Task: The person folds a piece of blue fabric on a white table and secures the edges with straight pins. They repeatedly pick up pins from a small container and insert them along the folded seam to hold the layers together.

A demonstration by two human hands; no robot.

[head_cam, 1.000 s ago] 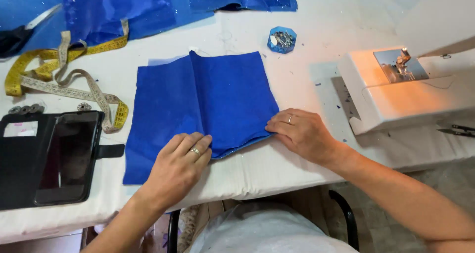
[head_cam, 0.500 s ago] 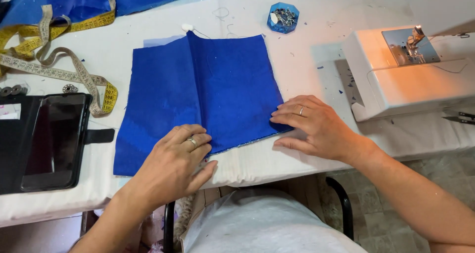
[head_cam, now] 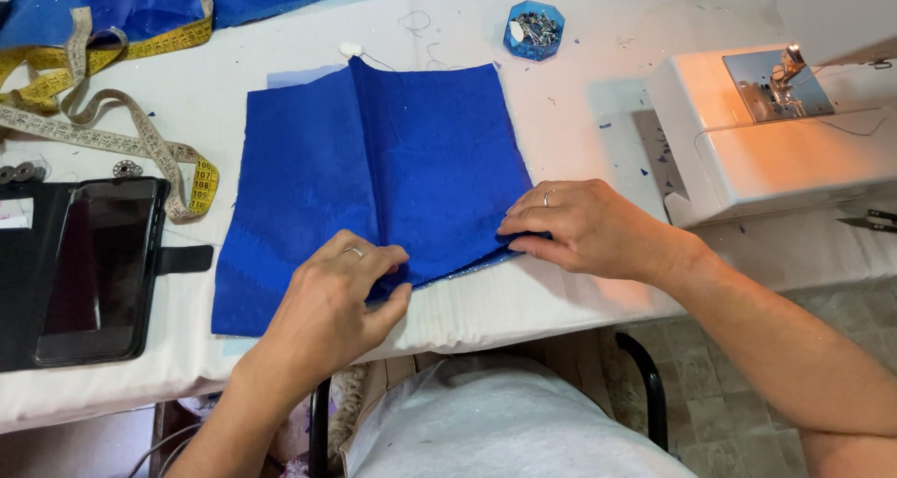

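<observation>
A folded piece of blue fabric (head_cam: 392,170) lies flat on the white table (head_cam: 579,114), with a raised fold running down its middle. My left hand (head_cam: 341,296) pinches the fabric's near edge at the foot of that fold. My right hand (head_cam: 589,230) grips the fabric's near right corner, fingers pressed on the cloth. Both hands wear a ring.
A white sewing machine (head_cam: 785,132) stands at the right. A blue dish of pins (head_cam: 534,29) sits behind the fabric. A yellow and grey measuring tape (head_cam: 112,132) and a phone in a black case (head_cam: 89,268) lie at the left. More blue fabric (head_cam: 140,1) is at the back left.
Both hands have shifted slightly along the fabric's near edge, the left one now closing on the fold. The view has tilted, so the table appears lower and nearer.
</observation>
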